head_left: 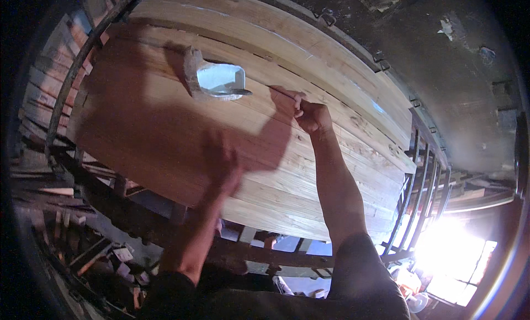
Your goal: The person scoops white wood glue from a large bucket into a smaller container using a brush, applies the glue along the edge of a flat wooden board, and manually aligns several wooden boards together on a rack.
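My right hand (313, 117) is closed over the wooden boards (276, 138), its fingertips pinched together close to a seam. A thin dark line runs from the fingertips to the left; I cannot make out whether it is a slim tool or a shadow. My left hand (223, 163) hovers low over the boards in the shadowed part, smeared by motion, so its fingers are unclear. Farther off to the left stands a scuffed cut-open container (193, 72) with a pale blue-white inside. A flat dark piece (237, 92) lies along its near rim.
A dark metal frame (72, 88) curves around the boards, with bars (417, 176) at the right. Wood scraps (124, 254) lie below at the left. A dark stained surface (452, 99) lies beyond. Bright light enters through a window (452, 259) at the lower right.
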Demonstrator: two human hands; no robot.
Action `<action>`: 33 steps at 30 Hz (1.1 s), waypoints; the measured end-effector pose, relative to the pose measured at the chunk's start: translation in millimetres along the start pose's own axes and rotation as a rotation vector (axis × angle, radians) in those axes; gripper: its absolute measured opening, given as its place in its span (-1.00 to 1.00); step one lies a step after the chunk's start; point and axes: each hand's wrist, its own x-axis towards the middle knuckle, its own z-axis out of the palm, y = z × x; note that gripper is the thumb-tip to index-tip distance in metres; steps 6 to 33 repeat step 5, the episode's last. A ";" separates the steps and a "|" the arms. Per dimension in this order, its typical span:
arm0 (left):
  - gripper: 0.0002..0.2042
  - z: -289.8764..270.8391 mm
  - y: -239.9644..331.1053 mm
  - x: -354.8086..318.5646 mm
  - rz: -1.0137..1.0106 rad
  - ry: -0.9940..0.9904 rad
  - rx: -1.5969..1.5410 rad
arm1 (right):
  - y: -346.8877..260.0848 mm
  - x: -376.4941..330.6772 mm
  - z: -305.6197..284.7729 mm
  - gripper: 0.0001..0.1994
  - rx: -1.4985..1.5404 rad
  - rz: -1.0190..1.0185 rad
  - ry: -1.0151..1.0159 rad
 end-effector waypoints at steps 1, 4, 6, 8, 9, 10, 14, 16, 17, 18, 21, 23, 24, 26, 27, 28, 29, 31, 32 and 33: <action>-0.32 -16.1 -31.5 10.5 -0.075 -0.073 0.061 | -2.5 12.3 -7.9 -0.68 0.015 -0.024 -0.082; -0.27 -52.2 -87.9 31.3 -0.210 -0.274 0.299 | -5.8 25.8 -10.3 -0.60 0.132 0.036 -0.053; -0.25 -61.3 -96.9 32.9 -0.198 -0.321 0.403 | -7.0 24.4 8.7 -0.52 0.189 0.094 -0.006; -0.25 -61.3 -96.9 32.9 -0.198 -0.321 0.403 | -7.0 24.4 8.7 -0.52 0.189 0.094 -0.006; -0.25 -61.3 -96.9 32.9 -0.198 -0.321 0.403 | -7.0 24.4 8.7 -0.52 0.189 0.094 -0.006; -0.25 -61.3 -96.9 32.9 -0.198 -0.321 0.403 | -7.0 24.4 8.7 -0.52 0.189 0.094 -0.006; -0.25 -61.3 -96.9 32.9 -0.198 -0.321 0.403 | -7.0 24.4 8.7 -0.52 0.189 0.094 -0.006; -0.25 -61.3 -96.9 32.9 -0.198 -0.321 0.403 | -7.0 24.4 8.7 -0.52 0.189 0.094 -0.006; -0.25 -61.3 -96.9 32.9 -0.198 -0.321 0.403 | -7.0 24.4 8.7 -0.52 0.189 0.094 -0.006; -0.25 -61.3 -96.9 32.9 -0.198 -0.321 0.403 | -7.0 24.4 8.7 -0.52 0.189 0.094 -0.006; -0.25 -61.3 -96.9 32.9 -0.198 -0.321 0.403 | -7.0 24.4 8.7 -0.52 0.189 0.094 -0.006; -0.25 -61.3 -96.9 32.9 -0.198 -0.321 0.403 | -7.0 24.4 8.7 -0.52 0.189 0.094 -0.006; -0.25 -61.3 -96.9 32.9 -0.198 -0.321 0.403 | -7.0 24.4 8.7 -0.52 0.189 0.094 -0.006; -0.25 -61.3 -96.9 32.9 -0.198 -0.321 0.403 | -7.0 24.4 8.7 -0.52 0.189 0.094 -0.006; -0.25 -61.3 -96.9 32.9 -0.198 -0.321 0.403 | -7.0 24.4 8.7 -0.52 0.189 0.094 -0.006; -0.25 -61.3 -96.9 32.9 -0.198 -0.321 0.403 | -7.0 24.4 8.7 -0.52 0.189 0.094 -0.006; -0.25 -61.3 -96.9 32.9 -0.198 -0.321 0.403 | -7.0 24.4 8.7 -0.52 0.189 0.094 -0.006; -0.25 -61.3 -96.9 32.9 -0.198 -0.321 0.403 | -7.0 24.4 8.7 -0.52 0.189 0.094 -0.006; -0.25 -61.3 -96.9 32.9 -0.198 -0.321 0.403 | -7.0 24.4 8.7 -0.52 0.189 0.094 -0.006; -0.25 -61.3 -96.9 32.9 -0.198 -0.321 0.403 | -7.0 24.4 8.7 -0.52 0.189 0.094 -0.006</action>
